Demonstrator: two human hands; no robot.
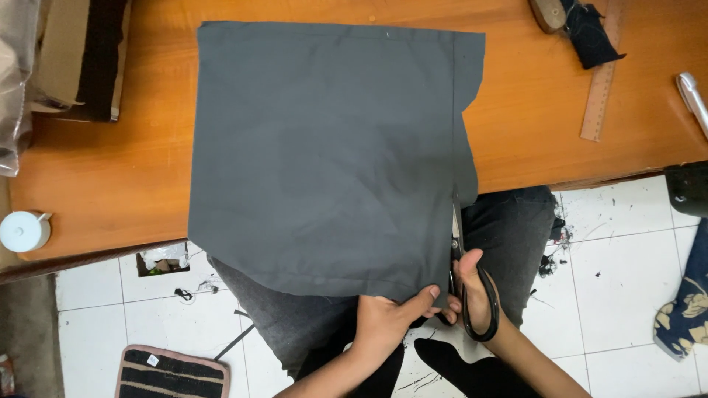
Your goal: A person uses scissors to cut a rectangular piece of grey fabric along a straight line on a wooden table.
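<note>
Across the middle of the frame, a dark grey piece of cloth [324, 155] lay spread flat on an orange-brown wooden table [103, 177], its lower edge hanging over the table's near side toward the person's lap. It looked thin, soft and light, a woven fabric that would sag and slide wherever it was not held or resting on the wood, so the overhanging hem was the sensible place to grip and keep taut. A straight line ran down near its right edge, marking off a narrow strip.

At the lower centre, the left hand [383, 320] pinched the hem, thumb on top and fingers closed beneath, pulling the cloth tight just beside the line. Immediately to its right, the right hand [472, 291] held black scissors [461, 258], fingers through the loops and curled partly closed; the blades pointed up the frame along the line, though how far apart they stood could not be told against the dark fabric.

Under the hands were the person's grey-trousered legs, over a white tiled floor [619, 250] littered with dark scraps. In the upper right lay a wooden ruler [601, 92] beside a dark scrap of cloth [590, 33]. At the left edge sat a small white round container [22, 231], and a striped mat [171, 372] lay in the lower left.
</note>
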